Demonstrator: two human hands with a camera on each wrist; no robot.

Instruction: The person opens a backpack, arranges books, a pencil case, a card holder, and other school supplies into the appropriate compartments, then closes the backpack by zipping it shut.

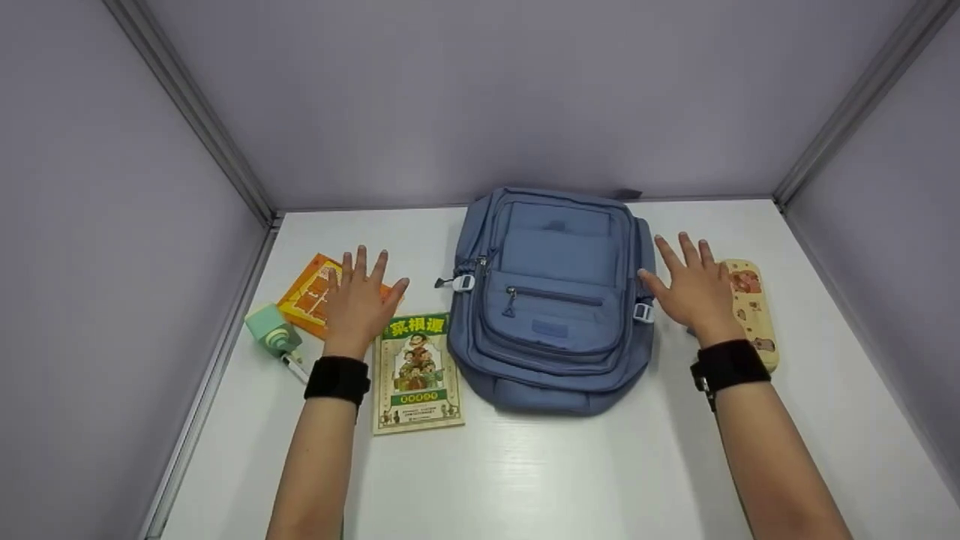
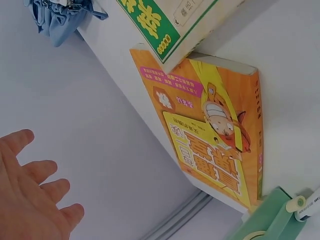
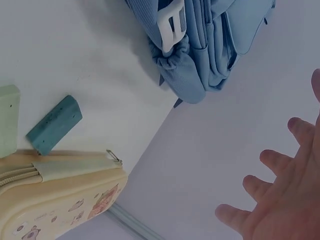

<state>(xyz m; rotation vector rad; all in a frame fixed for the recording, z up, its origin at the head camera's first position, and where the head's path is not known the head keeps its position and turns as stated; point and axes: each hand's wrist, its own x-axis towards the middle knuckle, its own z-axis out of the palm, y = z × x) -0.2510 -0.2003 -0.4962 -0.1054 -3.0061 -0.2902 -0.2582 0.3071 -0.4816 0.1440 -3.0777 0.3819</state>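
Note:
My left hand (image 1: 358, 304), fingers spread and straight, is raised over the orange book (image 1: 304, 294) and overlaps it in the head view. The left wrist view shows space between them. Just below lies a cream-and-green book (image 1: 417, 371) with a cartoon cover. My right hand (image 1: 694, 292) is also spread, holding nothing, between the blue backpack (image 1: 559, 259) and the cream pencil case (image 1: 756, 315) with bear prints. The backpack lies front side up, with white side buckles. A small teal block (image 3: 55, 125) sits by the case, mostly hidden behind my right hand in the head view.
A mint-green object (image 1: 270, 330) with a round spiral part lies left of the books, a white pen (image 1: 295, 367) beside it. Near the teal block is a pale green block (image 3: 8, 120). Grey panels (image 1: 480, 97) wall the white table (image 1: 517, 480) at the back and sides.

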